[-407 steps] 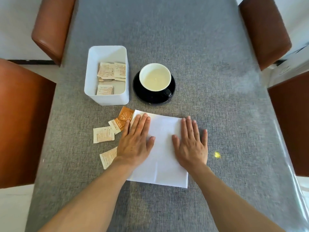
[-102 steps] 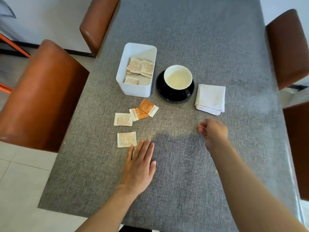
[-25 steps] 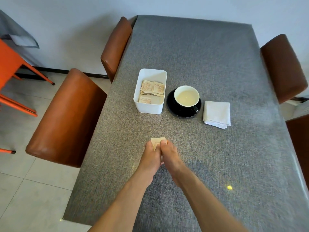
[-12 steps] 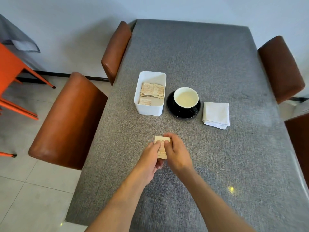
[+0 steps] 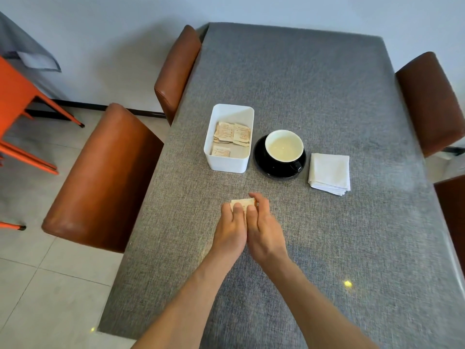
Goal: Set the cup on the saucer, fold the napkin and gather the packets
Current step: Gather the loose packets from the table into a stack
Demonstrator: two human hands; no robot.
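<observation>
A white cup (image 5: 284, 146) stands on the black saucer (image 5: 261, 162) at the table's middle. To its right lies the folded white napkin (image 5: 329, 172). Left of the saucer a white box (image 5: 226, 165) holds several packets (image 5: 232, 133). Nearer to me, my left hand (image 5: 230, 230) and my right hand (image 5: 264, 230) are pressed side by side, and both pinch a small stack of packets (image 5: 242, 202) just above the grey table (image 5: 314, 84). Only the stack's top edge shows above my fingers.
Brown leather chairs stand along the left side (image 5: 105, 177) (image 5: 176, 69) and the right side (image 5: 432, 102). An orange chair (image 5: 15, 109) stands on the tiled floor at far left. The table's left edge runs close to my left arm.
Over the last second my hands stayed together on the packet stack, which now sits lower between my fingers, mostly hidden. Earlier, the loose packets lay scattered and the napkin was unfolded.
</observation>
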